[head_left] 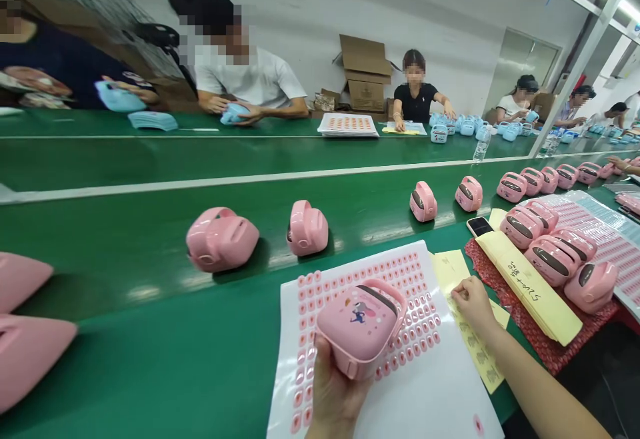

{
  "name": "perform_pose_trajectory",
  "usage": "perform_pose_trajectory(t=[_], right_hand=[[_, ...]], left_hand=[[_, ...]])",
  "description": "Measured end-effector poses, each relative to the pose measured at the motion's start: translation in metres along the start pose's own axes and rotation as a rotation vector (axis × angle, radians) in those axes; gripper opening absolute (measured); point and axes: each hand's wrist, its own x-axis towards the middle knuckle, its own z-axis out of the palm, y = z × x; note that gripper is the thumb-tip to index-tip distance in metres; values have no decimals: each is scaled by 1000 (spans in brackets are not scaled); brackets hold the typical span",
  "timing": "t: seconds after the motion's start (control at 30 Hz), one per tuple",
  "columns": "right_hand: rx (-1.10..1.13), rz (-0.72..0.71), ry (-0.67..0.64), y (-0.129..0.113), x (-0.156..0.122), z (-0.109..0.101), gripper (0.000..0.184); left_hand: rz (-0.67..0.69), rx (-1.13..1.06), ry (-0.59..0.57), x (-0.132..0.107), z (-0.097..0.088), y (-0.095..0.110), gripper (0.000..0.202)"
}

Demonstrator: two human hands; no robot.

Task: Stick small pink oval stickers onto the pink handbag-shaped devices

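Note:
My left hand [335, 386] is wrapped round the lower side of a small pink plastic case with a carrying handle [357, 322]. Its top face carries a cartoon print and a dark strip near the handle. The case is held tilted above a white sheet of small pink stickers [425, 379]. To its right, my right hand [473, 302] has its fingers pinched together over a yellow label sheet [477, 349]. What lies between those fingertips, if anything, is hidden.
More pink cases [223, 239] stand along the green belt [125, 226]. At right, several cases [553, 259] sit on red bubble wrap [550, 352], beside folded yellow paper [530, 289] and a phone [479, 227]. Opposite, people handle blue cases [235, 114]; a bottle [481, 142] stands there.

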Motion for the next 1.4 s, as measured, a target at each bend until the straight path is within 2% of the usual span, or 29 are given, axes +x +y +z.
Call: perform_pose_trajectory(t=[0.13, 0.3, 0.37, 0.43, 0.5, 0.63, 0.77, 0.9, 1.07, 1.27, 1.4], right_hand=[[71, 0, -8, -2, -1, 0, 11], [264, 65, -79, -7, 3, -10, 16], [360, 100, -111, -12, 4, -16, 23], [439, 128, -127, -22, 2, -18, 26], [499, 140, -143, -38, -3, -16, 26], [681, 78, -258, -86, -28, 5, 24], [683, 0, -390, -117, -49, 31, 19], [584, 20, -489, -114, -49, 43, 15], [534, 26, -524, -105, -45, 43, 17], [538, -15, -490, -111, -48, 45, 14], [487, -116, -403, -110, -49, 47, 11]], left_hand=[[52, 39, 277, -1, 20, 2, 41], [144, 156, 593, 0, 71, 5, 37], [165, 209, 637, -1, 89, 6, 33], [166, 268, 630, -3, 99, 5, 30], [167, 326, 625, -6, 102, 2, 26], [192, 380, 649, -10, 94, -9, 20], [188, 422, 560, -13, 86, -17, 27], [218, 456, 563, -18, 89, -20, 33], [227, 443, 579, -20, 93, -19, 36], [228, 457, 551, -20, 90, -17, 45], [235, 444, 551, -21, 90, -17, 43]])
